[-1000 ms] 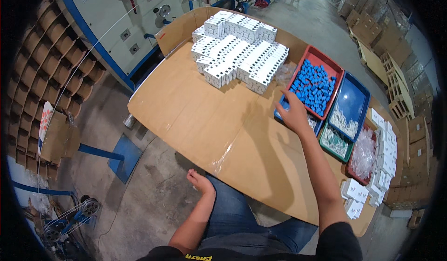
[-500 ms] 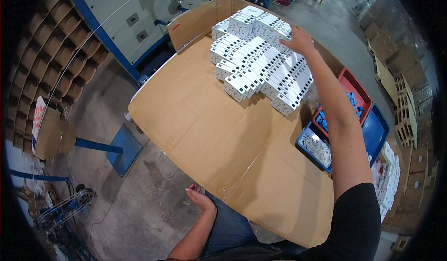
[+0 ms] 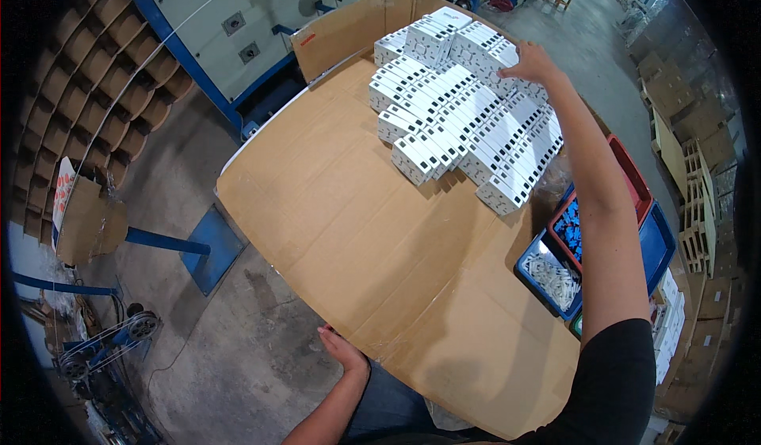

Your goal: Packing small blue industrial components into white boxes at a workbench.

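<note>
Slim white blocks point(image 3: 468, 120) with black square marks stand packed side by side in rows at the far side of a cardboard-covered table point(image 3: 333, 199). A second layer of them point(image 3: 480, 51) rests on top at the back. At the right end of this upper layer, my right hand point(image 3: 535, 64) is closed around the end blocks, thumb on the near side; its other fingertips are partly hidden. My left hand point(image 3: 344, 353) is low by the table's near left edge, holding nothing, with its fingers loosely extended and partly overlapped by the edge.
Right of the blocks are a red tray point(image 3: 626, 167) with blue pieces, a blue tray point(image 3: 547, 282) with small white pieces, and a clear plastic bag point(image 3: 552, 177). A cardboard wall point(image 3: 357, 28) borders the table's back. Left stands a blue metal post point(image 3: 170, 242).
The view has shifted slightly, so the table and blocks sit farther right. My right hand stays at the same end of the upper layer. My left hand has come closer to the table edge.
</note>
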Demonstrator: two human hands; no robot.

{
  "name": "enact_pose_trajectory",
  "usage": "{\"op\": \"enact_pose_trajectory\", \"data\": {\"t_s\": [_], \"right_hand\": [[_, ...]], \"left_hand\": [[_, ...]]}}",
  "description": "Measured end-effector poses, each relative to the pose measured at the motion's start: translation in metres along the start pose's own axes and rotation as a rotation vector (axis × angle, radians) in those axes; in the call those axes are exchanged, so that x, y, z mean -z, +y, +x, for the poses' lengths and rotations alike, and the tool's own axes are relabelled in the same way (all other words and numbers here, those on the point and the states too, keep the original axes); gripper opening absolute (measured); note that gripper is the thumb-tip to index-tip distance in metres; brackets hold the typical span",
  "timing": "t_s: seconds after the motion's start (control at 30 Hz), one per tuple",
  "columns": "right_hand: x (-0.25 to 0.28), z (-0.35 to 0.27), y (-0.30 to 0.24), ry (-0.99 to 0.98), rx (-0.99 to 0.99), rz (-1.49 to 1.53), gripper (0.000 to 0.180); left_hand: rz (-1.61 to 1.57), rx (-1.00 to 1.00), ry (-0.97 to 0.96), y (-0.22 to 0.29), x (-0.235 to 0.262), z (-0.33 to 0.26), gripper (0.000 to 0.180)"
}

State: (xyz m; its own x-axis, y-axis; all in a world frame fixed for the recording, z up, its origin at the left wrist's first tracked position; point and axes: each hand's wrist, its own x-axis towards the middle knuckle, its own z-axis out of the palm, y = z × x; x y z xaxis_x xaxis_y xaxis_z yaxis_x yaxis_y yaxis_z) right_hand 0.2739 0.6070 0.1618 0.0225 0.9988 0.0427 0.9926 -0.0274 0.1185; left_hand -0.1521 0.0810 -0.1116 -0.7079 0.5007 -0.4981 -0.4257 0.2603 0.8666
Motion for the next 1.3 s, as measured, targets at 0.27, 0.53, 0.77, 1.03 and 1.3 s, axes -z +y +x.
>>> {"op": "enact_pose_trajectory", "data": {"t_s": [0.27,0.53,0.77,1.03,1.3], "right_hand": [[-0.002,0.008,-0.005,-0.076,0.010,0.114,0.119],[-0.016,0.003,-0.002,0.041,0.030,0.112,0.119],[0.013,-0.026,0.001,0.247,0.136,0.169,0.115],[0.042,-0.153,-0.027,0.597,0.503,0.467,0.108],[0.054,-0.305,-0.054,0.637,0.384,0.521,0.100]], "left_hand": [[-0.118,0.051,0.010,-0.002,-0.002,-0.002,0.045],[-0.087,0.047,0.053,-0.006,-0.003,-0.003,0.043],[-0.050,0.001,0.048,-0.001,-0.009,-0.001,0.045],[0.044,-0.079,-0.015,-0.024,0.001,0.015,0.047],[0.166,-0.076,-0.014,0.002,-0.008,-0.004,0.054]]}}
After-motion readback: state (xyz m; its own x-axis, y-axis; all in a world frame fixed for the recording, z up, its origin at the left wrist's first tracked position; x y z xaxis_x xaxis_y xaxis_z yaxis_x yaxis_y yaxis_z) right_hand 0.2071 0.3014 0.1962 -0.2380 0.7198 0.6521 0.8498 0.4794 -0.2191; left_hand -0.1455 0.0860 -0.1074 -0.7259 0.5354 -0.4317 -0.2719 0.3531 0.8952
